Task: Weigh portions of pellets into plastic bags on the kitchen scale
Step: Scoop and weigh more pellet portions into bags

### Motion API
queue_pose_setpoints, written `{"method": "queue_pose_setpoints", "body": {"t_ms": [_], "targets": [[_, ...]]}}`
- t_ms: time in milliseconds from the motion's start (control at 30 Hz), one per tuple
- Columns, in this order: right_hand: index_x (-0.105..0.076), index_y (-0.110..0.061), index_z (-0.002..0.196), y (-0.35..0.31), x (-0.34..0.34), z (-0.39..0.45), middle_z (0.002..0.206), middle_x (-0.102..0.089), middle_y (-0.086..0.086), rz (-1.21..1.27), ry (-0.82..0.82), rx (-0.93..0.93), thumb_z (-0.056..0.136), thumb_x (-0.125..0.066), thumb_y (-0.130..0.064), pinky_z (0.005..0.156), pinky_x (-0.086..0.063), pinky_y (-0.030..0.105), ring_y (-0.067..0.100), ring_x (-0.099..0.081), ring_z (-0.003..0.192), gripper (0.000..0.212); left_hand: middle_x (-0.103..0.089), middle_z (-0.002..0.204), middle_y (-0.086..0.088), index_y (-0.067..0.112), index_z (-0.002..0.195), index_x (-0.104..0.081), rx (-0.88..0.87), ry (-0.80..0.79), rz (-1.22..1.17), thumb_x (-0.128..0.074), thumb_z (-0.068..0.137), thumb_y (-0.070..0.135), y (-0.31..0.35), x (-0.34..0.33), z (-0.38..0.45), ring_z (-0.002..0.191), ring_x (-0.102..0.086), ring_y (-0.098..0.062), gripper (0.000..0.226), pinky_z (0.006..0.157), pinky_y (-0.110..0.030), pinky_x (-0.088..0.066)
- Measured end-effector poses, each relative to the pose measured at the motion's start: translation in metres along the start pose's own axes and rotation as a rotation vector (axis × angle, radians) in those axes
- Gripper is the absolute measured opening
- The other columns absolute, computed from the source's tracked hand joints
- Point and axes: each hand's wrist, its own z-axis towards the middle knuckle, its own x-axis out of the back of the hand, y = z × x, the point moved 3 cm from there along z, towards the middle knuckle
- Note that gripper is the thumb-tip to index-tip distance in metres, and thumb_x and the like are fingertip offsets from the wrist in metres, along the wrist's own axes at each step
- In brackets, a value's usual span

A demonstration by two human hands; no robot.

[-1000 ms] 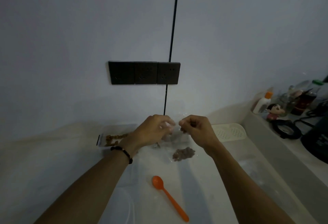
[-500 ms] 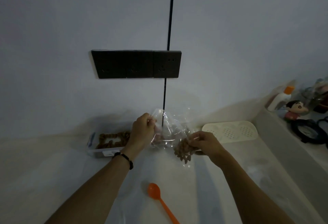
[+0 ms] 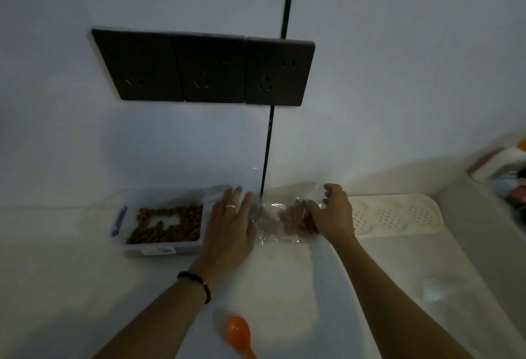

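Nearest me lies an orange spoon (image 3: 238, 335). My left hand (image 3: 229, 226) presses flat, fingers straight, on the clear plastic bag of pellets (image 3: 287, 217); my right hand (image 3: 334, 213) grasps its other end. The pellet container (image 3: 163, 229) sits just left of my left hand.

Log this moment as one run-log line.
left hand: flat on bag | right hand: holds bag end | pellets inside | orange spoon: idle

We saw a white counter (image 3: 85, 287). On it lay a clear tub of brown pellets (image 3: 163, 229) at far left, a clear bag of pellets (image 3: 284, 220) beside it, a perforated white tray (image 3: 395, 215) at far right, and an orange spoon (image 3: 238, 336) nearest.
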Motion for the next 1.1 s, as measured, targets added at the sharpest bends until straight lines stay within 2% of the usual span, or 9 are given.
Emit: {"method": "queue_pose_setpoints", "body": {"t_ms": [67, 133, 233, 333, 433, 567, 700, 900, 1100], "targets": [[-0.053, -0.010, 0.124, 0.001, -0.001, -0.014, 0.125, -0.053, 0.010, -0.158, 0.045, 0.214, 0.089, -0.062, -0.023, 0.091, -0.043, 0.037, 0.028, -0.052, 0.112, 0.039, -0.035, 0.151, -0.012, 0.015, 0.127, -0.052, -0.121, -0.024, 0.157, -0.051, 0.088, 0.035, 0.004, -0.007, -0.006, 0.142, -0.022, -0.033, 0.045, 0.114, -0.052, -0.012], [-0.060, -0.014, 0.112, 0.001, -0.007, -0.028, 0.118, -0.059, 0.006, -0.328, 0.000, 0.422, 0.090, -0.054, -0.028, 0.086, -0.046, 0.040, 0.030, -0.054, 0.109, 0.027, -0.031, 0.154, -0.009, 0.017, 0.131, -0.052, -0.136, -0.076, 0.245, -0.042, 0.090, 0.045, 0.004, -0.013, -0.008, 0.144, -0.014, -0.030, 0.051, 0.113, -0.050, -0.002], [-0.055, -0.017, 0.128, 0.014, -0.020, -0.042, 0.137, -0.052, 0.001, -0.561, -0.184, 0.520, 0.091, -0.032, -0.049, 0.102, -0.040, 0.042, 0.023, -0.045, 0.129, 0.054, -0.034, 0.153, -0.008, 0.014, 0.133, -0.053, -0.147, -0.121, 0.315, -0.038, 0.089, 0.055, 0.001, -0.022, -0.007, 0.144, -0.013, -0.030, 0.063, 0.112, -0.055, -0.005], [-0.029, -0.020, 0.148, 0.021, -0.025, -0.042, 0.157, -0.023, -0.002, -0.694, -0.307, 0.463, 0.087, -0.007, -0.058, 0.115, -0.020, 0.047, 0.019, -0.016, 0.146, 0.076, -0.047, 0.145, -0.006, 0.014, 0.127, -0.061, -0.159, -0.117, 0.355, -0.047, 0.083, 0.058, -0.003, -0.023, -0.004, 0.142, -0.025, -0.033, 0.064, 0.110, -0.058, -0.010], [-0.013, -0.021, 0.152, 0.021, -0.028, -0.035, 0.161, -0.007, -0.004, -0.758, -0.376, 0.425, 0.097, -0.015, -0.053, 0.117, -0.009, 0.048, 0.019, -0.002, 0.148, 0.064, -0.054, 0.138, -0.012, 0.011, 0.121, -0.064, -0.120, -0.130, 0.370, -0.038, 0.084, 0.060, -0.005, -0.021, -0.004, 0.138, -0.035, -0.038, 0.067, 0.111, -0.061, -0.009], [-0.008, -0.021, 0.153, 0.016, -0.024, -0.039, 0.162, -0.002, -0.001, -0.770, -0.364, 0.378, 0.098, -0.018, -0.052, 0.117, -0.007, 0.047, 0.021, 0.000, 0.149, 0.064, -0.051, 0.140, -0.015, 0.010, 0.123, -0.062, -0.099, -0.095, 0.333, -0.033, 0.085, 0.058, -0.005, -0.012, -0.008, 0.140, -0.031, -0.037, 0.068, 0.113, -0.061, -0.010], [-0.005, -0.020, 0.153, 0.013, -0.008, -0.061, 0.162, 0.002, 0.001, -0.725, -0.298, 0.337, 0.101, -0.026, -0.047, 0.118, -0.005, 0.045, 0.021, 0.004, 0.149, 0.063, -0.048, 0.142, -0.016, 0.007, 0.129, -0.057, -0.179, -0.009, 0.303, -0.043, 0.089, 0.049, 0.008, 0.009, -0.013, 0.142, -0.029, -0.034, 0.060, 0.114, -0.061, -0.011], [0.000, -0.020, 0.154, 0.030, 0.036, -0.114, 0.161, 0.010, 0.003, -0.758, -0.264, 0.243, 0.100, -0.023, -0.053, 0.119, 0.000, 0.041, 0.021, 0.009, 0.148, 0.067, -0.051, 0.139, -0.014, 0.008, 0.127, -0.057, -0.330, -0.042, 0.192, -0.059, 0.087, 0.038, 0.057, 0.020, -0.037, 0.139, -0.033, -0.034, 0.050, 0.113, -0.059, -0.021], [-0.009, -0.018, 0.153, 0.086, 0.095, -0.145, 0.162, -0.002, 0.005, -0.690, -0.186, 0.093, 0.099, -0.031, -0.050, 0.119, -0.010, 0.040, 0.023, -0.006, 0.148, 0.066, -0.061, 0.127, -0.013, 0.008, 0.119, -0.064, -0.361, -0.159, 0.098, -0.040, 0.089, 0.047, 0.128, -0.006, -0.073, 0.131, -0.046, -0.033, 0.054, 0.106, -0.056, -0.037]]}}
